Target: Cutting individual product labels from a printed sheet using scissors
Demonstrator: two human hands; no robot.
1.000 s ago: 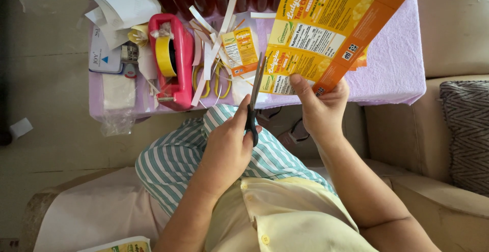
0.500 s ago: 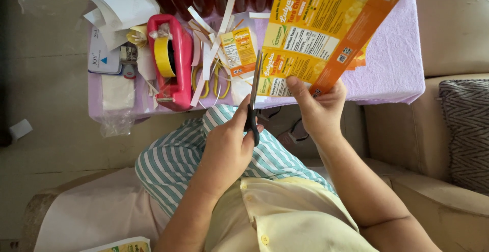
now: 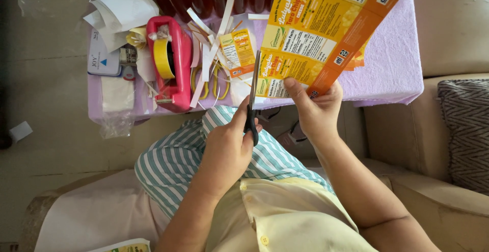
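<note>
Lilac-clothed, the low table (image 3: 392, 63) stood at twelve o'clock, and before it the right hand (image 3: 316, 112) pinched a printed yellow-orange label sheet (image 3: 326, 28) while the left hand (image 3: 226, 147) gripped black-handled scissors (image 3: 251, 109) mid-cut, blades needing to advance along the sheet's left edge.

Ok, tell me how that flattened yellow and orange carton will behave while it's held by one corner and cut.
The flattened carton looks fairly stiff: it stands up flat from the right hand gripping only its lower edge. It is probably light, since a fingertip pinch carries it. Its fold lines may let a panel hinge as the scissors in the left hand bite in.
</note>
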